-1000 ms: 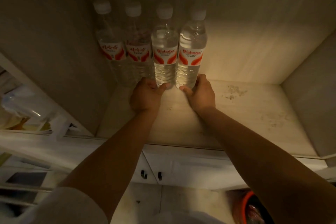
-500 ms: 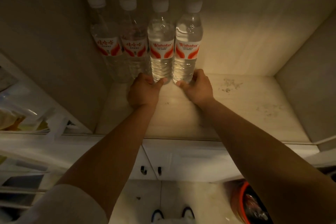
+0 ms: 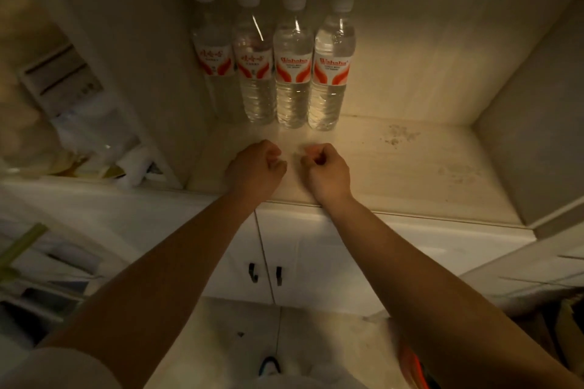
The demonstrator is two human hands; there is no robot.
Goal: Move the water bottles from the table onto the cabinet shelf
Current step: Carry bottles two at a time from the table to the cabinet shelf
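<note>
Two hands hover near the front edge of the cabinet shelf (image 3: 410, 174), holding nothing; the left hand (image 3: 257, 164) and the right hand (image 3: 327, 167) sit close together but apart, each with fingers curled loosely inward, clear of the bottles. Below them the white cabinet doors (image 3: 300, 249) carry two dark handles (image 3: 265, 275); farther down, a shoe tip shows on the floor.

Beyond the hands, four water bottles stand upright in a tight row at the left back corner of the shelf; from the left, the first bottle (image 3: 213, 54) sits in shadow near the side wall, the second bottle (image 3: 254, 66) and third bottle (image 3: 292, 73) touch or nearly touch, and the fourth bottle (image 3: 330, 69) ends the row on the lit side.

Judging from this, the risk lies in the crowding; a careless knuckle or a new bottle pushed in from the right could tip the fourth bottle, and one fall would likely topple its neighbours. Tall, narrow and full, they would rock easily; the free shelf to the right looks the safer spot. Whether more bottles remain on the worktop cannot be told.
</note>
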